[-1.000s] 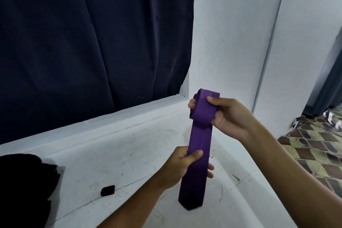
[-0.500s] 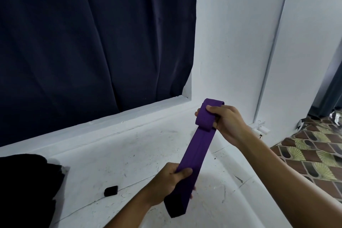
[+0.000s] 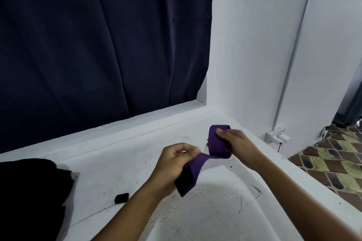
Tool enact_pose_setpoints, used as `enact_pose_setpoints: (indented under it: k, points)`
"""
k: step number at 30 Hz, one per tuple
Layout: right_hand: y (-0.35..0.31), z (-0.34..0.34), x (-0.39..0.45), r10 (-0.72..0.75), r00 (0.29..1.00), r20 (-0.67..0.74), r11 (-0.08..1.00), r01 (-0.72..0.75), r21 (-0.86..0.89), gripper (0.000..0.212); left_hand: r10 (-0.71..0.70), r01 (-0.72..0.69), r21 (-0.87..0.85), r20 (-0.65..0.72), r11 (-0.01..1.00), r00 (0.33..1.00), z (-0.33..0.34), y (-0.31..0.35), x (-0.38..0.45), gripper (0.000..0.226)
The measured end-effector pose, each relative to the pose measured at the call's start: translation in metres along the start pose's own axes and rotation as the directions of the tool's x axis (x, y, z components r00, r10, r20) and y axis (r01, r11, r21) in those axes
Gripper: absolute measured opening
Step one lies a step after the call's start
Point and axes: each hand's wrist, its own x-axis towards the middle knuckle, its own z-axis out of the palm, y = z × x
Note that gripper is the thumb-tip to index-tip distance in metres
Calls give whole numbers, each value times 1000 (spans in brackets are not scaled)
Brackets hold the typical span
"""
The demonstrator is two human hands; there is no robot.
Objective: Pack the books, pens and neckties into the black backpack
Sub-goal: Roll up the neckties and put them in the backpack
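The right hand (image 3: pixel 238 147) is closed around a rolled coil of the purple tie (image 3: pixel 217 142), thumb pressed on the front of the roll and fingers wrapped behind it. The left hand (image 3: pixel 174 162) pinches the loose tail of the same tie between thumb and fingers, just below and left of the roll. The short stretch of cloth between the two hands twists once. The tail's wide pointed end hangs past the left palm, its dark underside turned up (it looks nearly black there). Both hands are held above a white ledge (image 3: pixel 121 154), scuffed and speckled with dark marks, and neither touches it.

On the ledge to the left of the left forearm lies a small black object (image 3: pixel 121 198); what it is cannot be told. Farther left, at the picture's edge, sits a mass of black fabric (image 3: pixel 33 191) that may be the backpack, though no strap or zip shows.

Behind the ledge hangs a dark navy curtain (image 3: pixel 98 35), beside a white wall (image 3: pixel 254 45). At lower right is a patterned floor (image 3: pixel 337 164) in brown and green.
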Motion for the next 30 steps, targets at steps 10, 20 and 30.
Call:
enact_pose_setpoints:
  k: [10, 20, 30]
  points:
    - [13, 12, -28, 25, 910, 415, 996, 10, -83, 70, -238, 325, -644, 221, 693, 946, -10, 26, 17, 73]
    - [16, 16, -33, 113, 871, 478, 971, -199, 133, 32, -180, 212, -339, 124, 917, 976, -13, 15, 24, 52]
    - [11, 20, -30, 74, 825, 561, 926, -266, 269, 32, 7, -45, 402, 94, 915, 996, -16, -6, 9, 43]
